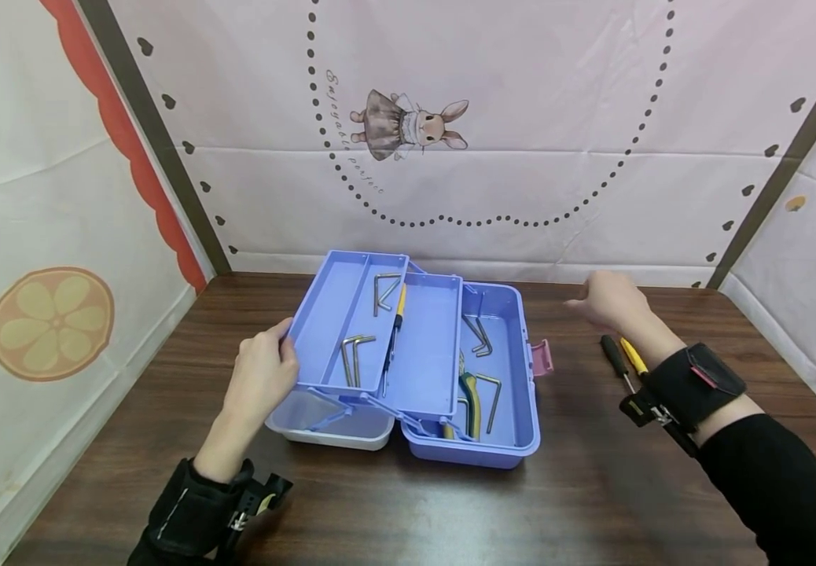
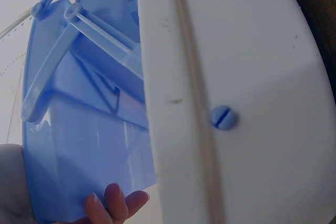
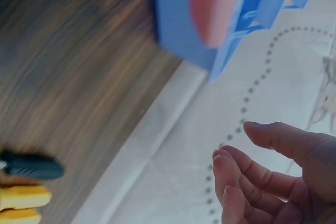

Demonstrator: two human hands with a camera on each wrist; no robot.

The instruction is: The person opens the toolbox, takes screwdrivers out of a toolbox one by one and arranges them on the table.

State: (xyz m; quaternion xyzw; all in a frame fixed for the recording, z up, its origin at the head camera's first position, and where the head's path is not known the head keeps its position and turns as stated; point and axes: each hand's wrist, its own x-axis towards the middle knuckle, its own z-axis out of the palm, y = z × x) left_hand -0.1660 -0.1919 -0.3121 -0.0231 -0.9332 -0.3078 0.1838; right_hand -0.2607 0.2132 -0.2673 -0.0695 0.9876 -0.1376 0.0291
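A blue toolbox (image 1: 475,454) stands with its tiers fanned out to the left. My left hand (image 1: 259,373) grips the left edge of its upper tray (image 1: 326,330); in the left wrist view the fingers (image 2: 116,203) curl beneath that tray. L-shaped hex keys (image 1: 347,363) lie in the upper tray, and a yellow-and-black tool (image 1: 399,314) shows along its right side. The bottom holds green-and-yellow pliers (image 1: 475,405) and more hex keys (image 1: 495,405). My right hand (image 1: 613,301) hovers right of the box, holding nothing, its fingers loosely bent in the right wrist view.
On the wooden table, right of the box, lie a dark-handled screwdriver (image 1: 613,355) and a yellow-handled tool (image 1: 633,355), partly behind the right forearm. A pink latch (image 1: 542,358) sticks out from the box. The whitish lid (image 1: 373,440) rests under the upper tray. Printed cloth walls surround the table.
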